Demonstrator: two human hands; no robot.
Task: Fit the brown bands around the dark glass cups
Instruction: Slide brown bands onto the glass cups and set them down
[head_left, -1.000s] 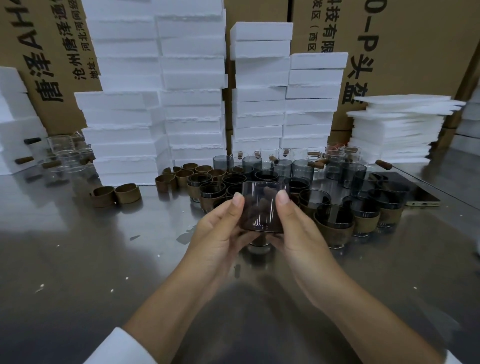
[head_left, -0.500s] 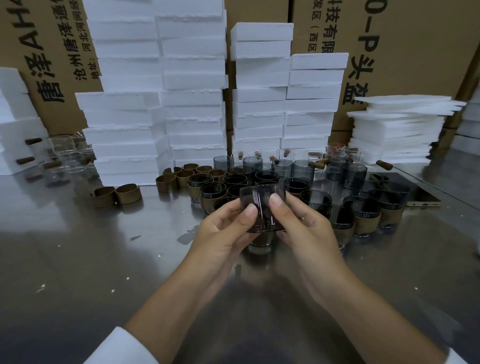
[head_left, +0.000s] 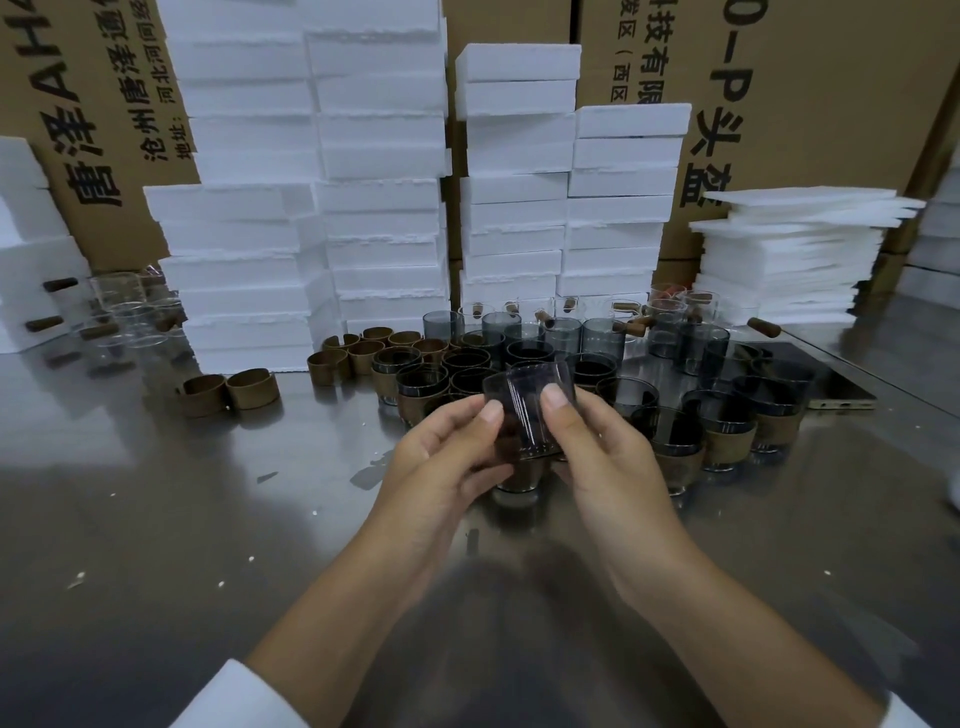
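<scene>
At the centre of the frame a dark glass cup (head_left: 522, 395) is held above the worktop (head_left: 208, 519), tilted, between both hands. The left hand (head_left: 441, 462) grips its left wall and the right hand (head_left: 608, 457) its right wall, with both thumbs pressed on the near face. A second ago the thumbs sat apart at the cup's upper sides; now they lie close together on the front. Loose brown bands (head_left: 228, 389) lie at middle left and banded cups (head_left: 727, 431) stand at right.
</scene>
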